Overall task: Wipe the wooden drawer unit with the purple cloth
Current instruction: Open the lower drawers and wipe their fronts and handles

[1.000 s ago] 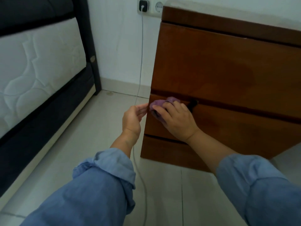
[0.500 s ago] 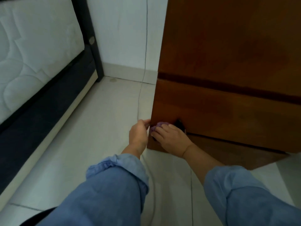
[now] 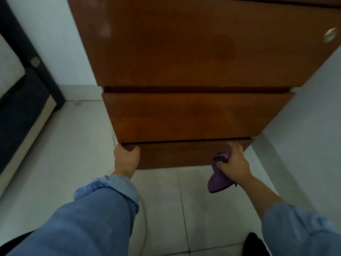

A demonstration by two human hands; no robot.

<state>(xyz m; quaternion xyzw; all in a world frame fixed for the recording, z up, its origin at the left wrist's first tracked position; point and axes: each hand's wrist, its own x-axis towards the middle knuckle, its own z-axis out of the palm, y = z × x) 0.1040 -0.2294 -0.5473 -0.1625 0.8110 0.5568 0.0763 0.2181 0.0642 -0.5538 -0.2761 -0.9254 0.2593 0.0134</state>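
The wooden drawer unit (image 3: 193, 58) fills the upper middle of the head view, its brown fronts stacked above the floor. My left hand (image 3: 126, 159) grips the left corner of the lowest drawer front (image 3: 175, 156), thumb on its face. My right hand (image 3: 233, 163) is at the right end of that same front, fingers hooked over its top edge. The purple cloth (image 3: 218, 179) is bunched in my right hand and hangs down below it, just off the wood. Both forearms wear rolled blue sleeves.
A dark bed frame (image 3: 27, 58) with a mattress stands at the left. White wall and skirting (image 3: 79, 92) lie behind, pale floor tiles (image 3: 64, 154) below. A thin cable (image 3: 144, 228) runs over the tiles between my arms. A round metal fitting (image 3: 330, 36) sits on the upper front.
The view has swung to face the unit head-on and lower. My right hand moved with the cloth from the left corner to the right end; my left hand took hold of the left corner.
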